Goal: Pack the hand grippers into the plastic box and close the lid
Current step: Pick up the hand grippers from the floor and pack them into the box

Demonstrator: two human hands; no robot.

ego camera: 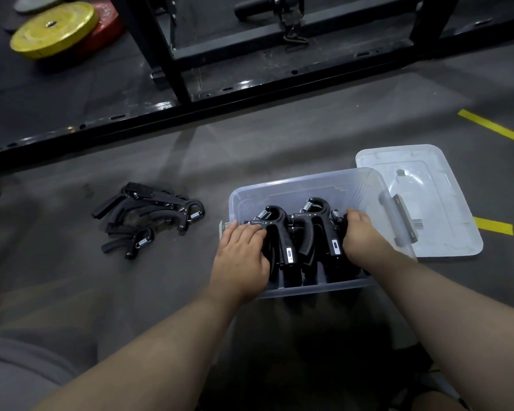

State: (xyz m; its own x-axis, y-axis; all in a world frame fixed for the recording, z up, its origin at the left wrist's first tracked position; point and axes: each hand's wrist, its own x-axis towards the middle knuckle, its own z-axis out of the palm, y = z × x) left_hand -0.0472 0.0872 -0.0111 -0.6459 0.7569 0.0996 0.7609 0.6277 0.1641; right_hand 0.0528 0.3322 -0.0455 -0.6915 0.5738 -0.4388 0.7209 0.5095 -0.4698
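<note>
A clear plastic box [309, 185] stands on the floor in front of me with several black hand grippers [304, 232] upright inside it. My left hand [241, 256] reaches over the box's left wall and presses against the leftmost grippers, fingers laid along them. My right hand [361, 235] reaches in from the right, fingers curled round the rightmost grippers in the row. The clear lid [445, 203] lies flat on the floor behind and to the right of the box. A loose heap of more black hand grippers [149, 215] lies on the floor to the left.
A black steel rack frame [172, 84] runs across the floor beyond the box. Yellow and red weight plates [54, 28] lie at the far left. Yellow tape strips [493, 130] mark the floor at the right. My knee fills the lower left corner.
</note>
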